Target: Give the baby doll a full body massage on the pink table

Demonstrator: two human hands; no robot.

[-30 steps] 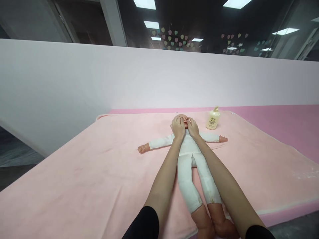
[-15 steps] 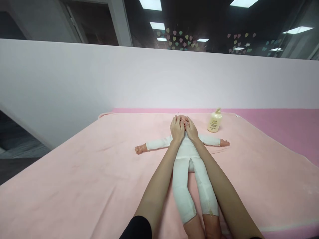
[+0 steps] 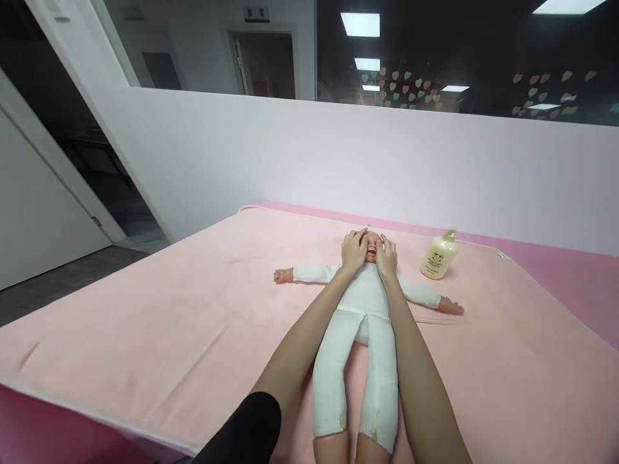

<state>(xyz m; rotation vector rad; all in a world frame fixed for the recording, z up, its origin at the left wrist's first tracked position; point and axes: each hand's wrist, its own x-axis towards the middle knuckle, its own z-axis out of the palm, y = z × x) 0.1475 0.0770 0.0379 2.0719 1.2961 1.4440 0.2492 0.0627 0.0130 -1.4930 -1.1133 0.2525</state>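
A baby doll [image 3: 366, 290] with a white cloth body lies on its back, arms spread and legs toward me. My left hand [image 3: 354, 250] rests against the left side of its head, with the fingers lying curved along the cheek and temple. On the opposite side, my right hand [image 3: 386, 256] touches the other cheek, fingers extended upward. Between the two hands the doll's face [image 3: 371, 247] shows, with its mouth and nose visible. Both hands look open and laid on the head rather than gripping it. My palms' undersides are hidden.
A pale yellow pump bottle [image 3: 438, 255] stands right of the doll's head. Under everything lies a pink blanket [image 3: 193, 309] over a darker pink mat [image 3: 556, 270]. A white wall [image 3: 290, 154] rises behind, with dark glass above it.
My hands have slid outward from the middle of the doll's face to its sides, uncovering the mouth and nose. The view has turned left.
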